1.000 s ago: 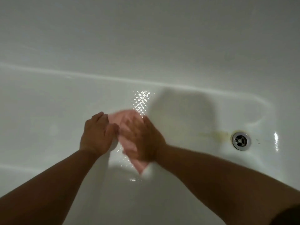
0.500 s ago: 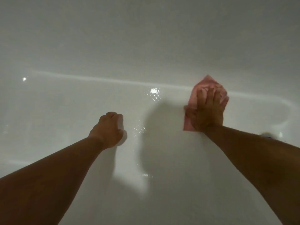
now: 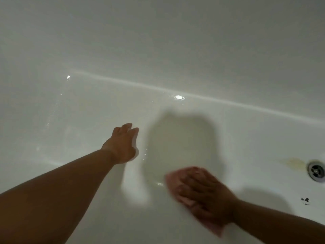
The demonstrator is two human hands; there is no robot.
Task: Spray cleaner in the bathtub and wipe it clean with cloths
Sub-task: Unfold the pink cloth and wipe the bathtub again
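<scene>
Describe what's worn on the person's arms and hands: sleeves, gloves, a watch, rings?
The left arm and right arm are bare to the picture's edge: no sleeves, no watch. The left hand and right hand are ungloved; the right is too blurred to rule out a ring.

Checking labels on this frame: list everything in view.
bathtub: 1, white, fills the view
drain: 1, metal, tub floor at the right edge
stain: 1, yellowish, just left of the drain
dark specks: a few, black, tub floor below the drain
cloth: 1, pink, on the tub floor under the right hand, blurred
left hand: 1, bare, fingers straight, at the tub floor centre-left
right hand: 1, bare, flat on the cloth, lower right
</scene>
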